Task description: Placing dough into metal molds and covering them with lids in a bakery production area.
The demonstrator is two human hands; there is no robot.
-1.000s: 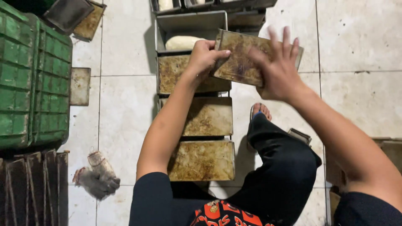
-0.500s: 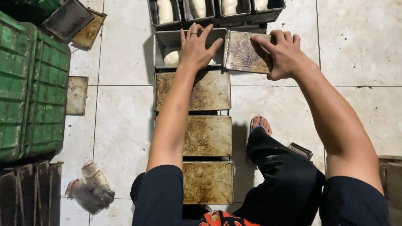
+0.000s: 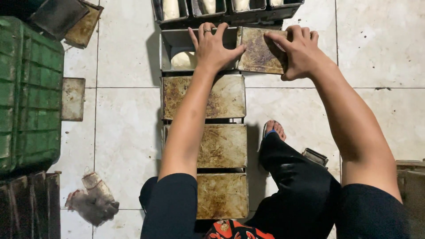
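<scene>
**Two hands on a lid at a loaf tin on the tiled floor**

The floor point(image 3: 128, 132) is of pale square tiles, and a row of long metal loaf tins lies on it in front of the person.

The fingers point(image 3: 208, 37) of the left hand point(image 3: 212, 53) are spread flat and press on the open loaf tin point(image 3: 175, 42), with the thumb tip touching the left edge of the stained metal lid point(image 3: 261, 55). The fingers of the right hand point(image 3: 301, 51) are bent over the right end of this lid and grasp it; the lid sits half over the tin, so the right part is covered and the left part is open. In the open part a piece of pale dough point(image 3: 183, 59) is visible.

Just below this tin, three covered tins point(image 3: 223, 146) lie in a line toward the person's body. Above, more open tins with dough point(image 3: 208, 9) stand side by side. At the left there is a green plastic crate point(image 3: 26, 88), a loose flat lid point(image 3: 73, 99) beside it, and a crumpled cloth point(image 3: 93, 199) lower down. A foot in a sandal point(image 3: 273, 130) rests right of the covered tins.
</scene>
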